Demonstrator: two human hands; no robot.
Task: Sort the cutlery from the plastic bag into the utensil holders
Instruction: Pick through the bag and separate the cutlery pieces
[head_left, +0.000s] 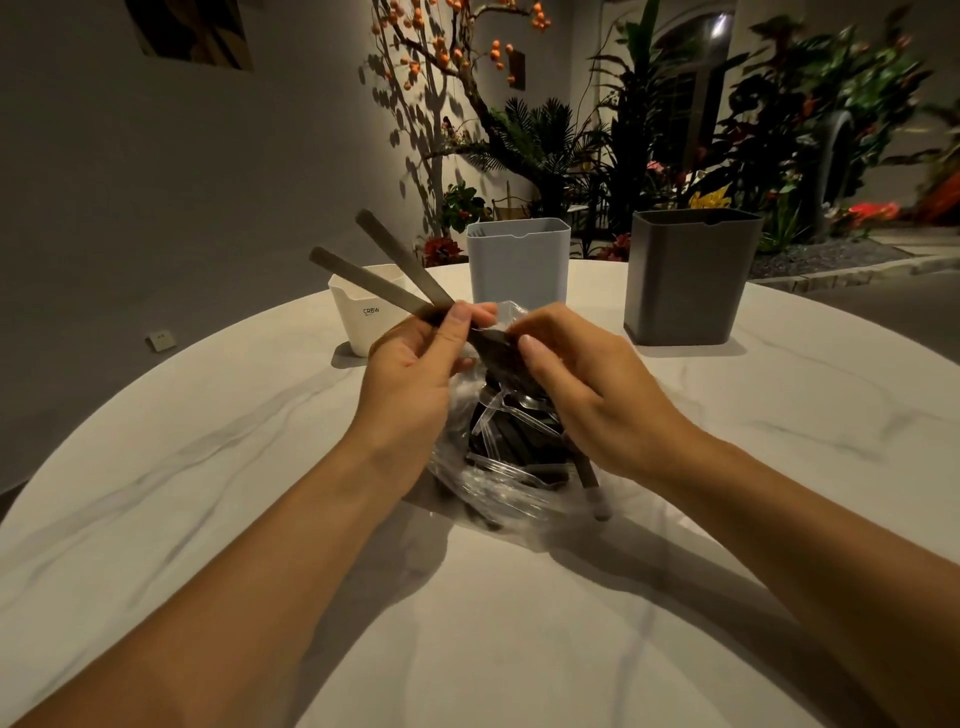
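Note:
A clear plastic bag (498, 488) full of dark and clear cutlery lies on the white marble table (727, 467) in front of me. My left hand (415, 374) grips two flat metal utensils (395, 270), their handles pointing up and to the left. My right hand (582, 384) pinches the bag's top edge beside them. Three holders stand behind: a white one (363, 317) at the left, a light blue one (519, 265) in the middle, a dark grey one (685, 275) at the right. One handle (592, 483) pokes out of the bag's near right side.
The round table's far edge curves just behind the holders. Beyond it are plants, a branch with orange fruit (457, 62) and a grey wall (156, 182). Bare tabletop lies to the left, right and front of the bag.

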